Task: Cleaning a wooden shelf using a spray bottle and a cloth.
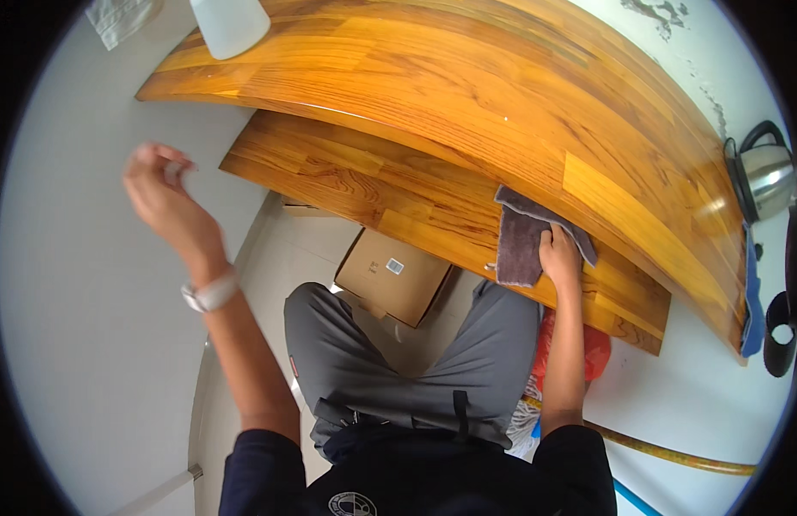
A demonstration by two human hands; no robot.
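A purple-grey cloth (520,248) with a pale edge lies on the lower wooden shelf (347,174), partly folded over. My right hand (560,257) is on the cloth, its fingers closed on the fabric, partly beneath the fold. My left hand (169,184) is raised at the left, in front of the pale wall, with its fingers loosely curled and nothing in it; it is slightly blurred. A pale band circles my left wrist. Above the shelf is a wooden tabletop (405,71).
A white plastic container (231,29) stands on the tabletop's left end. At the right rim are a steel electric kettle (767,177) and a blue cloth (752,297). Below are a cardboard box (398,271), a red plastic bag (595,355) and a mop head (522,426).
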